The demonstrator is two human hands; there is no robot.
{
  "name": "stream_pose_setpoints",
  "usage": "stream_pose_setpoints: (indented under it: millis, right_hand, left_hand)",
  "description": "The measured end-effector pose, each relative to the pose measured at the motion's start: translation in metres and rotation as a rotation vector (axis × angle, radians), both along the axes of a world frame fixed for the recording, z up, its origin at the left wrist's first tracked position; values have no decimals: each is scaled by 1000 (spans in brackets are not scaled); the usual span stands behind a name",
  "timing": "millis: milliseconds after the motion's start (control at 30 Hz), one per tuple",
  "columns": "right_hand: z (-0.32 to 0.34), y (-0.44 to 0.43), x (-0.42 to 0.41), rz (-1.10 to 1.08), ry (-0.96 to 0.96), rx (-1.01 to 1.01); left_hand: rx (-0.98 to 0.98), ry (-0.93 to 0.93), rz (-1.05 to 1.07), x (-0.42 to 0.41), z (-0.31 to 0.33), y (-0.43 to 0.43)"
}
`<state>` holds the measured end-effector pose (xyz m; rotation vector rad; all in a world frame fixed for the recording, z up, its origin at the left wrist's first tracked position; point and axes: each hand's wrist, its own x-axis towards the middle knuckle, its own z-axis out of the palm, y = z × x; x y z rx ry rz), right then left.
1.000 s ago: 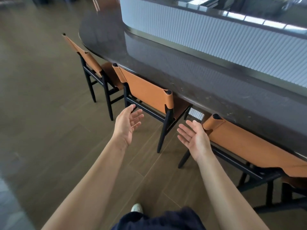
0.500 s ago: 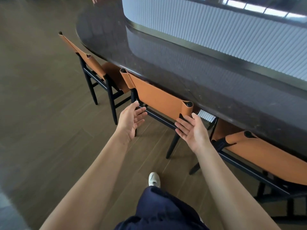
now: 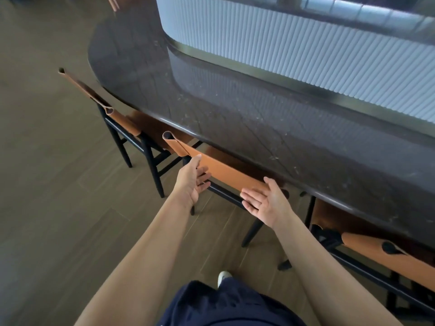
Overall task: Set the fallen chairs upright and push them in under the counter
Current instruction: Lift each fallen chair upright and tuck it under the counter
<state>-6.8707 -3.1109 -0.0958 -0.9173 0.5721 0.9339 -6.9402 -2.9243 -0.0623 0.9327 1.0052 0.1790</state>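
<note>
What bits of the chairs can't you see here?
Head view only:
- seat of the middle chair: hidden under the counter.
- right chair: cut off by the right edge.
- front legs of the left chair: hidden under the counter.
- whether the right hand presses the middle chair: the hand itself hides the contact.

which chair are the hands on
The middle chair: the left hand and right hand meet its backrest; the left chair and right chair are untouched.

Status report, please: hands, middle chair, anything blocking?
Left hand and right hand open, both on middle chair backrest. Chair upright, seat partly under counter. No obstacle visible.
</note>
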Motion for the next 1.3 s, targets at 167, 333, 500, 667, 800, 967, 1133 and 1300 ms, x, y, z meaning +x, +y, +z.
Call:
stream_pose_setpoints:
  millis: [167, 333, 500, 667, 800, 967, 1133, 1300]
  right_hand:
    - [-14, 14, 15, -117, 87, -42]
    - [-31, 31, 20, -263, 114, -141]
    - [-38, 55, 27, -429, 116, -223]
    - [-41, 67, 38, -499, 117, -319]
    - [-50, 72, 41, -536, 139, -340]
    - [-62, 77, 50, -769, 135, -277]
    - [-70, 78, 38, -810, 74, -274]
    - [-69, 64, 32, -815, 27, -298]
  left_hand:
    - [-39, 75, -66, 34, -19, 20]
    - [-100, 117, -148, 62, -34, 51]
    - [-108, 157, -280, 95, -42, 90]
    - [-217, 200, -312, 100, -56, 114]
    - [-293, 236, -329, 105, -70, 134]
    - [-323, 245, -294, 116, -79, 149]
    - [-278, 248, -281, 118, -90, 146]
    - [-292, 230, -256, 109, -86, 131]
